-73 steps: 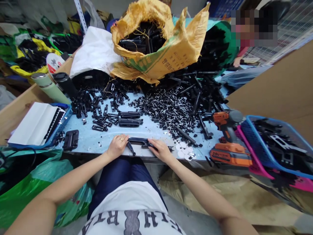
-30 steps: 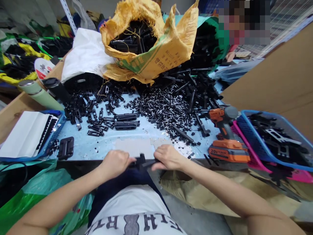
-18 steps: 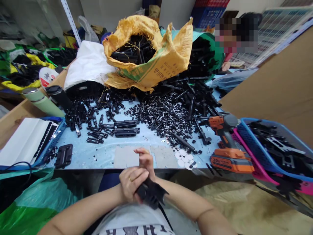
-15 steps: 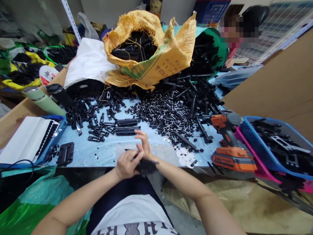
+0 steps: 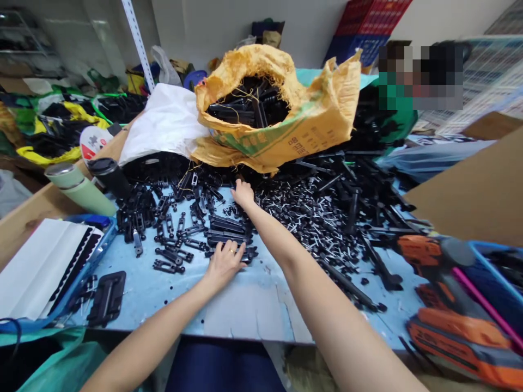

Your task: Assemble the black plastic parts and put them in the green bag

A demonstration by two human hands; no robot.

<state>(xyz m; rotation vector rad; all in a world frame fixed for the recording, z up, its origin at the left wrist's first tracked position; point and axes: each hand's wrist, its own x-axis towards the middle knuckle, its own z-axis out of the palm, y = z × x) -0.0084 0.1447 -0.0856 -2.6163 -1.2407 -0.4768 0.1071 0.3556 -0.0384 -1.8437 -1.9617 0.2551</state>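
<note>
My left hand (image 5: 224, 264) lies with its fingers spread on the near end of a row of long black plastic parts (image 5: 226, 223). A ring shows on one finger. Farther out, my right hand (image 5: 244, 195) reaches to the dark edge of the heap below the yellow woven sack (image 5: 278, 144). Its fingertips are lost among black parts, so any grip there is hidden. Small black link-shaped pieces (image 5: 169, 256) lie left of the row. Right of my right forearm spreads a pile of small black pieces with metal pins (image 5: 302, 218).
An orange cordless drill (image 5: 457, 332) lies at the right, by a blue basket (image 5: 490, 250). Cardboard (image 5: 469, 185) stands behind it. At left are a blue tray (image 5: 108, 239) with white sheets, a green flask (image 5: 81, 190) and a black cup (image 5: 109, 177). A person is at back right.
My hands were together over a dark part near my lap. They have parted and moved forward, the right one farther. The view has shifted, and the dark part no longer shows between them.
</note>
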